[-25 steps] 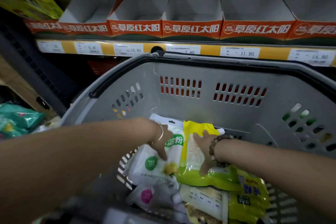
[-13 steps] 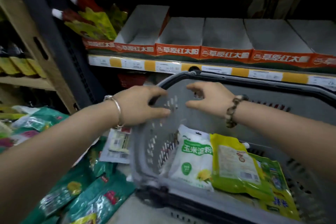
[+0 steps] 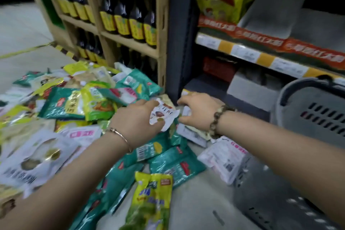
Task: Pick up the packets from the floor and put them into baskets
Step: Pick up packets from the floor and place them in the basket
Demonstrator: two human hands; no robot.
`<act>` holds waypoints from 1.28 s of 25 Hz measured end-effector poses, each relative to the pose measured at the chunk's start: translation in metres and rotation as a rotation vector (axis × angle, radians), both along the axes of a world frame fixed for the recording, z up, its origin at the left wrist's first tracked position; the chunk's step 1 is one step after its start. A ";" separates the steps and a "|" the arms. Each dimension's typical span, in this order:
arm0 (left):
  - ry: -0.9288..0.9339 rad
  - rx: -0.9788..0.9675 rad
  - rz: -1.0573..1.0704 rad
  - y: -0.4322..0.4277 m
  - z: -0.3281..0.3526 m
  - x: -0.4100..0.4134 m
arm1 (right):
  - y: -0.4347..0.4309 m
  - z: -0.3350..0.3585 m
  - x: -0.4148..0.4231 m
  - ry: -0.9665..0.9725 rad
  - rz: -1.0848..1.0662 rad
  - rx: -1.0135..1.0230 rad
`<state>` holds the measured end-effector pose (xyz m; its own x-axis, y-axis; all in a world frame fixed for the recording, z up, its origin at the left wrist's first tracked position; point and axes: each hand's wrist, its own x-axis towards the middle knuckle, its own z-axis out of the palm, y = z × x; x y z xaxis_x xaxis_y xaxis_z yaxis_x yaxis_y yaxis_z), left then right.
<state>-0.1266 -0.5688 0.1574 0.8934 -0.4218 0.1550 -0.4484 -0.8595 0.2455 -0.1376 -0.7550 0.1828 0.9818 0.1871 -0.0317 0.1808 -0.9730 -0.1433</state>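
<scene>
Many packets lie heaped on the floor at the left: green, yellow and white ones. My left hand pinches a small white packet with brown pictures, thumb on top of it. My right hand hovers just to its right, fingers curled over a white packet by the shelf post; whether it holds anything is unclear. The grey basket stands on the floor at the right, its inside out of view.
A wooden rack of dark bottles stands behind the pile. A dark shelf post rises just beyond my hands. Price-tagged shelves run to the right. A yellow packet and a pale packet lie nearer me.
Both hands left the basket, where they had laid packets, and swung left down to the floor pile. The left hand has taken hold of a small white packet.
</scene>
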 end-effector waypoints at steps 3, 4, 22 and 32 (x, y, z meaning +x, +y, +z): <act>0.060 0.035 0.064 0.035 -0.051 -0.009 | 0.040 -0.059 0.010 0.147 -0.011 -0.043; 0.089 0.037 0.082 0.044 -0.069 -0.014 | 0.048 -0.080 0.009 0.200 -0.023 -0.051; 0.684 -0.012 0.239 0.068 -0.281 -0.076 | 0.071 -0.324 -0.076 0.620 -1.082 0.828; 1.146 -0.933 0.456 0.059 -0.291 -0.081 | 0.061 -0.305 -0.109 0.494 -1.157 1.876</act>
<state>-0.2076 -0.5103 -0.1333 0.7351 -0.2356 -0.6357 0.5976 -0.2177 0.7717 -0.2464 -0.6939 -0.1226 0.6302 -0.1749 -0.7565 -0.5093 0.6423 -0.5728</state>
